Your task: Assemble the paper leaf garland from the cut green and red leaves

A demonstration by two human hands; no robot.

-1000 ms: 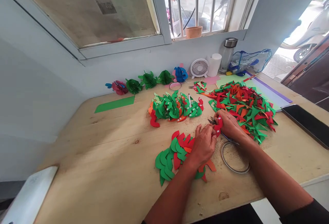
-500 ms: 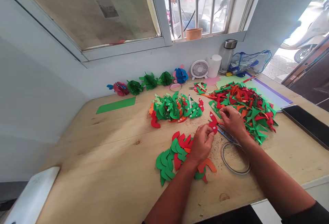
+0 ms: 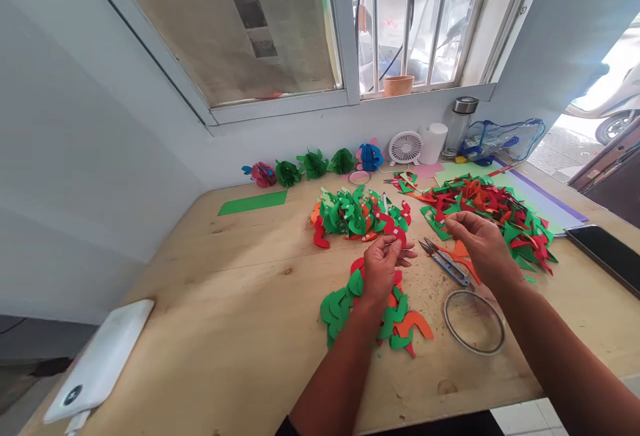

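Observation:
My left hand (image 3: pixel 381 268) pinches a curved red paper piece (image 3: pixel 400 236) with small white squares on it, and its other fingers reach out to the right. Under that wrist lies a loose pile of curved green, red and orange pieces (image 3: pixel 337 309). Thumb and forefinger of my right hand (image 3: pixel 481 244) are pressed together near the scrap heap; whatever may be between them is too small to make out. Thread snips (image 3: pixel 445 264) lie on the table between the hands, beside an orange scrap. Beyond my left hand stands a bunch of curved pieces with white squares (image 3: pixel 350 213).
A heap of red and green paper scraps (image 3: pixel 493 203) spreads at the right, near a black phone (image 3: pixel 607 249). A thin ring (image 3: pixel 475 352) lies in front. Paper ornaments (image 3: pixel 314 165), a small fan (image 3: pixel 405 148) and a glass bottle (image 3: pixel 457 133) line the wall. A white device (image 3: pixel 107 356) sits left.
The view has shifted, so the scene sits further right and lower. My left hand has carried the red piece away from the snips towards the bunch. My right hand has drawn apart from it.

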